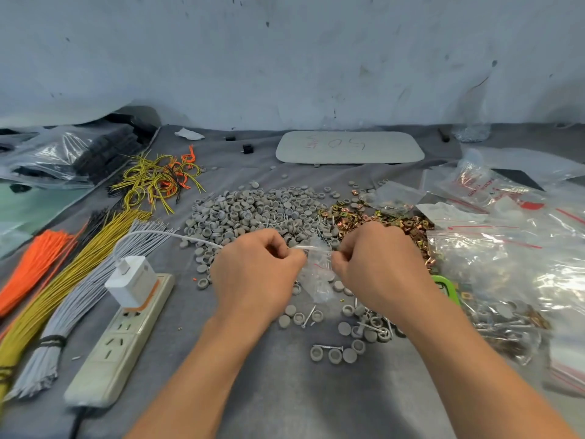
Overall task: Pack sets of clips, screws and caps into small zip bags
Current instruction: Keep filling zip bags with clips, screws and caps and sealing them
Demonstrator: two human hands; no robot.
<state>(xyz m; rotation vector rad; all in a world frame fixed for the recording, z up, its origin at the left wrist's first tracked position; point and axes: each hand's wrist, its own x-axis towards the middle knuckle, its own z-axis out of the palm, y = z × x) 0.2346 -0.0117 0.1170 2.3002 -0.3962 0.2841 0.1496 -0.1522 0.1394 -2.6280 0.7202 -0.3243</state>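
Head view. My left grip (256,270) and right grip (376,264) are both closed, fingers curled, each pinching one side of the mouth of a small zip bag (316,275) of thin, clear, crinkled film with a red line. The bag hangs between my two fists just above the desk (285,391), in front of the piles. Beyond my knuckles I see a broad heap of caps (253,210), matte grey, round and shallowly cupped, and to its right a heap of clips (380,217), square, shiny, brass- and copper-toned. Slim silvery screws (308,315) lie scattered among loose caps near my wrists. At right, glossy clear bags (506,264) with red stripes are piled up. At left lie an orange wire bundle (34,264), a yellow wire bundle (72,280) and a grey wire bundle (79,305), beside a cream power strip (120,340) carrying a white charger (131,280). The desk wears a grey cloth; behind it stands a pale, scuffed wall (285,58).
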